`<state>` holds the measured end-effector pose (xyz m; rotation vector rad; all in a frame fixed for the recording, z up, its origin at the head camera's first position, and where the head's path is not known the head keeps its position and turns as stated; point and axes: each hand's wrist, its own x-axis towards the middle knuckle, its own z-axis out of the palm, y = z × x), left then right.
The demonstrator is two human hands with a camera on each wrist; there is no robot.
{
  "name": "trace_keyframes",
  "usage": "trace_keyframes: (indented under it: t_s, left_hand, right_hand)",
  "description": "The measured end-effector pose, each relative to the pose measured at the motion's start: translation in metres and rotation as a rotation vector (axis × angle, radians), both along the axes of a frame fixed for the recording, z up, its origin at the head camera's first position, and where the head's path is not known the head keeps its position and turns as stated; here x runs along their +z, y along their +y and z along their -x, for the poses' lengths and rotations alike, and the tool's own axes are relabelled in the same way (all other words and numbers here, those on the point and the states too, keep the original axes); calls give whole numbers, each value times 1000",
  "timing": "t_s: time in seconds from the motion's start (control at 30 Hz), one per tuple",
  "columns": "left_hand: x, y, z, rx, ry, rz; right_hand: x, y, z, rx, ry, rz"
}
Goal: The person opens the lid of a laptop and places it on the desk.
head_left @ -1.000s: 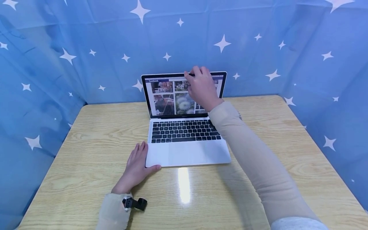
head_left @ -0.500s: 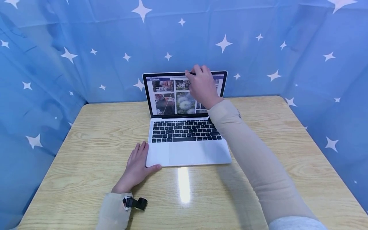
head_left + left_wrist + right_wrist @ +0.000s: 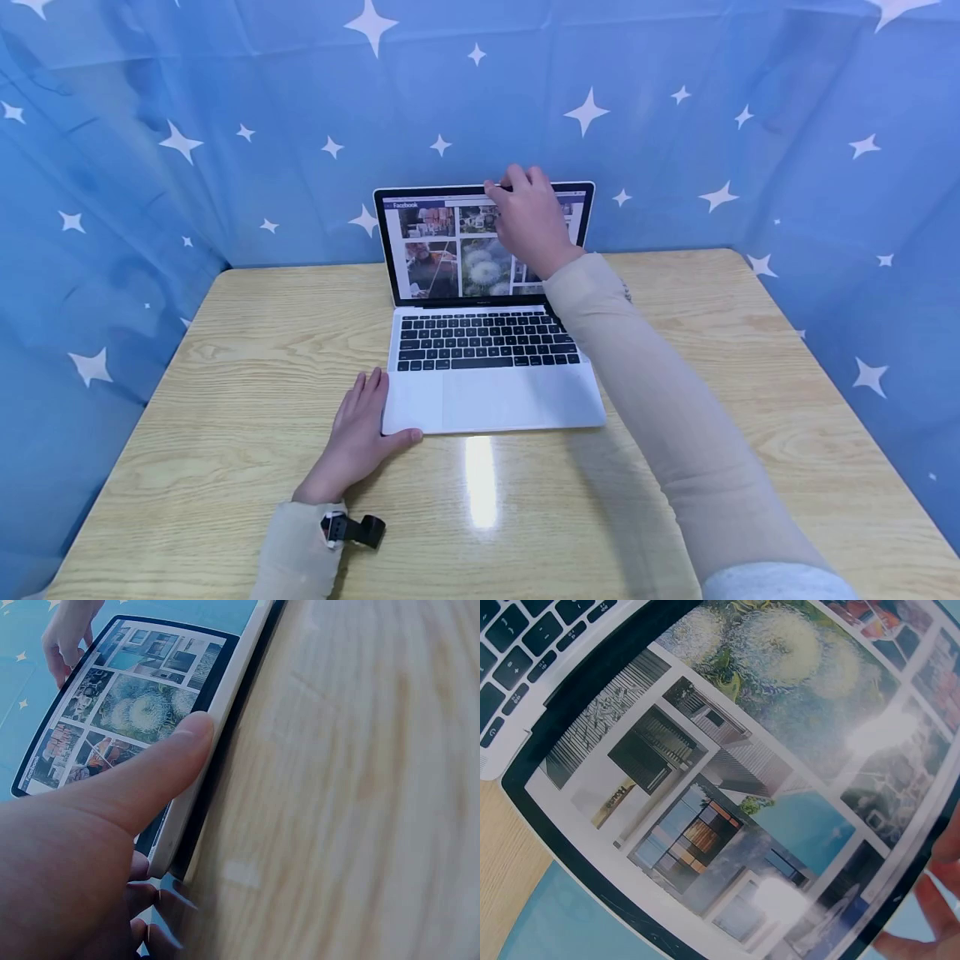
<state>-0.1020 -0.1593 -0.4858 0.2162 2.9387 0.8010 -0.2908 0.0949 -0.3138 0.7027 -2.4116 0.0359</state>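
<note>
An open silver laptop [image 3: 491, 400] with black keys lies on the table, its screen [image 3: 431, 271] lit with a page of photos. My right hand [image 3: 534, 221] holds the top edge of the lid, right of its middle. In the right wrist view, fingers [image 3: 937, 907] show at that edge beside the screen [image 3: 705, 757]. At the base's front left corner rests my left hand [image 3: 356, 433], its fingers straight along the left side. Its thumb [image 3: 176, 761] lies against the front edge in the left wrist view.
A pale wood-grain table [image 3: 262, 358] carries the laptop. Blue cloth with white stars [image 3: 300, 83] hangs behind the table and along both sides. A black strap device [image 3: 352, 530] is on the left wrist.
The lid's top edge and my right hand sit very slightly higher in the head view, which itself has shifted a little. My left hand stays at the same corner.
</note>
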Motion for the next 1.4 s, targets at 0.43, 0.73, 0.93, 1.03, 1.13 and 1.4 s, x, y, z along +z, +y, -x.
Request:
trace_keyframes:
  t_s: [0.43,0.73,0.93,1.03,1.13,1.4]
  left_hand:
    - [2,0,0,-5,6,-3]
    - [1,-1,0,-7,14,-5]
    - [-1,-2,1,-2,17,1]
    - [-1,-2,1,-1,17,2]
    - [-2,-2,1,-1,19,4]
    - [-2,-1,1,-4,26,2]
  right_hand:
    - [4,-1,2,-22,-64,-12]
    - [3,-1,3,-17,-89,-4]
    - [3,-2,4,-24,-98,-5]
    - [2,-3,4,-28,-99,-7]
    - [3,-3,5,-22,-96,-11]
    - [5,1,8,-15,-114,-87]
